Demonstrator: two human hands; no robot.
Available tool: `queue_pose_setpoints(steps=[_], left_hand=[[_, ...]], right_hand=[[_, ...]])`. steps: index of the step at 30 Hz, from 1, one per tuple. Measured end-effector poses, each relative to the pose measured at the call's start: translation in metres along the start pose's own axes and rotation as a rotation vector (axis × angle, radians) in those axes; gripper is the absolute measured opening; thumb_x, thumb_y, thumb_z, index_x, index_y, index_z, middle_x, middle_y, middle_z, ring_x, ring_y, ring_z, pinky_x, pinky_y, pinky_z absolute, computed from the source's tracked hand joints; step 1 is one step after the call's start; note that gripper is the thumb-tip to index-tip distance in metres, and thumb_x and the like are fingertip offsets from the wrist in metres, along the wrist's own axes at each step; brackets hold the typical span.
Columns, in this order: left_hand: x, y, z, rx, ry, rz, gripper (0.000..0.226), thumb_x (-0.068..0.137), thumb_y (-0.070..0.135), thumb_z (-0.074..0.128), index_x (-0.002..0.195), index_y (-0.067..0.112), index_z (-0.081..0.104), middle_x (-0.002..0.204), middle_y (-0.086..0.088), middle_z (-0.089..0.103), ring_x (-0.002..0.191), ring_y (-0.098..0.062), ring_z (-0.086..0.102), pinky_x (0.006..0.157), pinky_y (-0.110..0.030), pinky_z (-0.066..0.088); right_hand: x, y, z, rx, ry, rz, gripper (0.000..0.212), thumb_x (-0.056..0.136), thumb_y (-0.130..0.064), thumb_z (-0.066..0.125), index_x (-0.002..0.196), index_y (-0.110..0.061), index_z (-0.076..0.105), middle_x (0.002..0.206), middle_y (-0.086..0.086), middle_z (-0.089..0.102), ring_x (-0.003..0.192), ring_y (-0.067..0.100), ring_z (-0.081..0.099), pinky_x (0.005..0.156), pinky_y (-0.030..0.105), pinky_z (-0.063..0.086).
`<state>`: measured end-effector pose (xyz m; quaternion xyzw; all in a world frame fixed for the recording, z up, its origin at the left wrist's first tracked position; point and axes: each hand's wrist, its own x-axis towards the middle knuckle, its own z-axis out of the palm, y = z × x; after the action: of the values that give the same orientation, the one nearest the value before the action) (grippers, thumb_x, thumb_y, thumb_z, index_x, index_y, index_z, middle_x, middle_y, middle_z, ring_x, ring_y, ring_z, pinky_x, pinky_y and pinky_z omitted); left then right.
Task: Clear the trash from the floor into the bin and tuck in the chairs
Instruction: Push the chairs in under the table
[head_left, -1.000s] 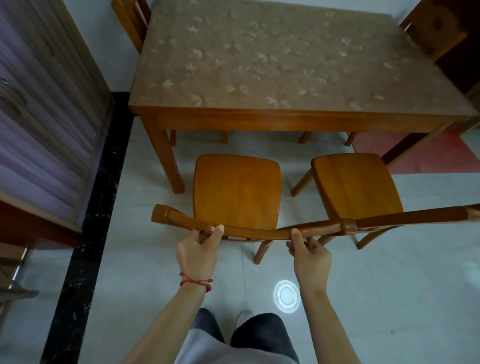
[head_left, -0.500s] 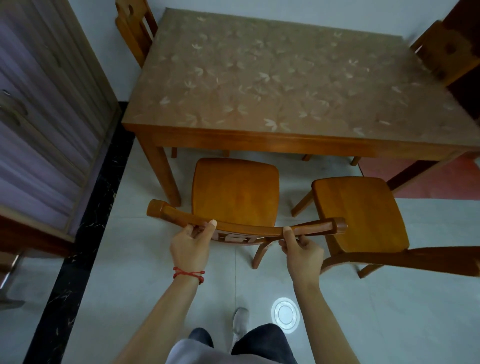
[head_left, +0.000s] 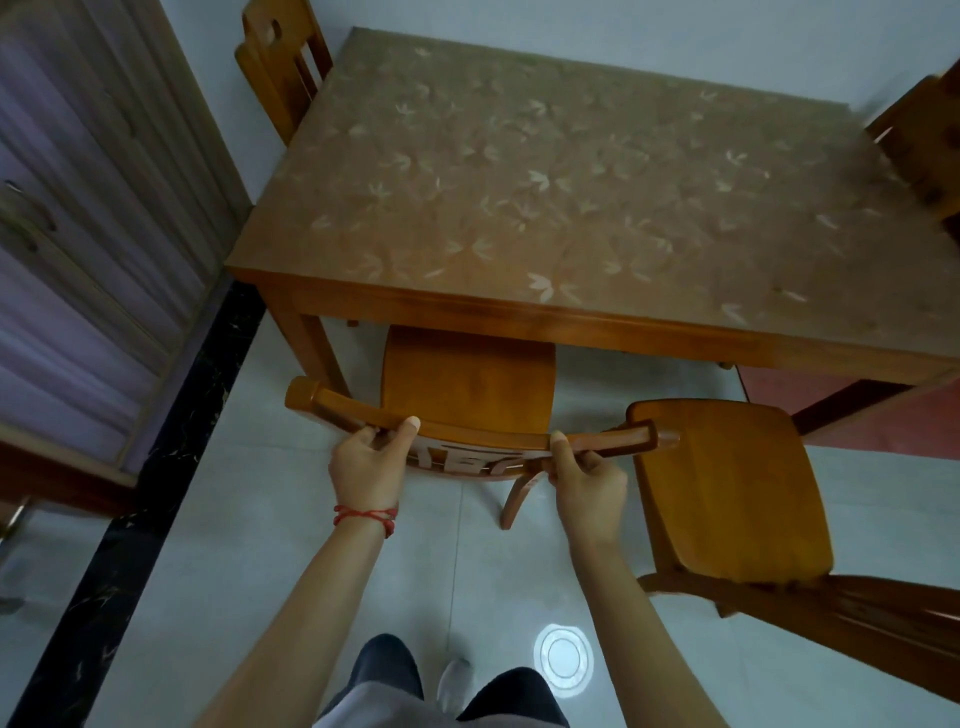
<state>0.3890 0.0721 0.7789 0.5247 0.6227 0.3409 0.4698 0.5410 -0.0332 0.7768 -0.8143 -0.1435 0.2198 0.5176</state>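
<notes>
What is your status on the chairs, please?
Both hands, left and right, gripping left chair's top rail. Seat partly under table. Right chair untucked, alongside.

Wooden table (head_left: 524, 312) ahead of me, top covered in a leaf-print sheet (head_left: 561, 192). Left of the table, a cabinet (head_left: 78, 234) with purple striped panels and metal handles. Black marble floor strip (head_left: 156, 467) runs between cabinet and table, pale grey tiles (head_left: 260, 545) beside it. Red mat (head_left: 857, 415) under the table's right end. Round white light spot (head_left: 563, 657) on tiles well below the table.
</notes>
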Motion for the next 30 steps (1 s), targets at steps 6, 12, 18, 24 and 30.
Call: queue_pose_setpoints(steps=[6,12,18,24,30], left_hand=[[0.032,0.014,0.018,-0.024,0.009,-0.016,0.024,0.079,0.031,0.066,0.068,0.009,0.064,0.066,-0.002,0.064,0.067,-0.01,0.06,0.058,-0.017,0.039],[0.068,0.021,0.033,-0.049,0.008,0.001,0.026,0.079,0.03,0.067,0.069,0.005,0.066,0.067,-0.006,0.066,0.068,-0.015,0.062,0.061,-0.02,0.043],[0.091,0.031,0.04,-0.024,-0.007,0.035,0.024,0.08,0.027,0.066,0.072,0.004,0.066,0.065,0.0,0.064,0.067,-0.006,0.058,0.057,-0.018,0.039],[0.108,0.037,0.047,-0.05,-0.017,0.014,0.023,0.08,0.027,0.066,0.072,0.006,0.067,0.067,-0.001,0.066,0.068,-0.008,0.06,0.058,-0.019,0.04],[0.121,0.041,0.056,-0.063,-0.02,-0.021,0.02,0.08,0.028,0.066,0.07,0.01,0.065,0.066,0.001,0.065,0.07,-0.01,0.061,0.059,-0.021,0.041]], right_hand=[[0.035,-0.015,0.018,-0.001,-0.003,0.03,0.026,0.086,-0.031,0.059,0.062,-0.022,0.06,0.059,-0.011,0.062,0.053,0.003,0.061,0.049,0.01,0.043],[0.065,-0.029,0.036,-0.012,0.01,0.023,0.027,0.086,-0.033,0.058,0.06,-0.026,0.058,0.053,-0.015,0.06,0.047,-0.003,0.06,0.049,0.011,0.043],[0.081,-0.041,0.049,-0.009,0.031,0.029,0.034,0.086,-0.031,0.06,0.07,-0.001,0.063,0.07,0.025,0.066,0.07,0.037,0.065,0.071,0.05,0.054],[0.094,-0.049,0.059,-0.006,0.044,0.043,0.034,0.086,-0.031,0.059,0.059,-0.011,0.059,0.071,0.02,0.068,0.071,0.036,0.065,0.073,0.05,0.054],[0.109,-0.056,0.064,-0.005,0.031,0.051,0.033,0.086,-0.031,0.059,0.067,-0.004,0.06,0.073,0.026,0.066,0.073,0.039,0.065,0.075,0.056,0.053]])
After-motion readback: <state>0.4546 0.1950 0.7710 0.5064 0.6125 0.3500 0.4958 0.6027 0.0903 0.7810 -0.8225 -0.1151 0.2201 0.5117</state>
